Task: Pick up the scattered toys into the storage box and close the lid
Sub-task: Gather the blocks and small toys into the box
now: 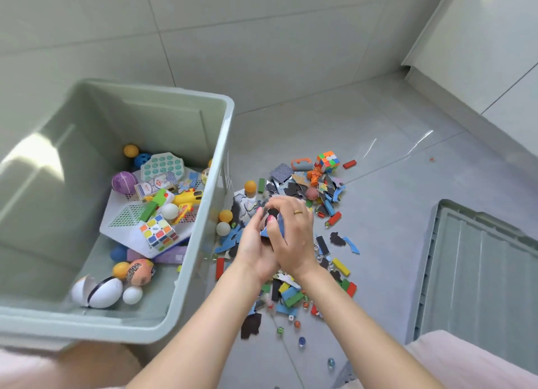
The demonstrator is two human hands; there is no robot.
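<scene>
Puzzle pieces of blue and black foam [272,224] were gripped between your left hand [256,247] and right hand [294,234], beside the pale green plastic storage box [186,272].

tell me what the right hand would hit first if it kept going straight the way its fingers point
The right hand points up and slightly left in the picture, away from the person. It would probably meet the dark puzzle pieces on the floor first, though its height above them is unclear.
</scene>
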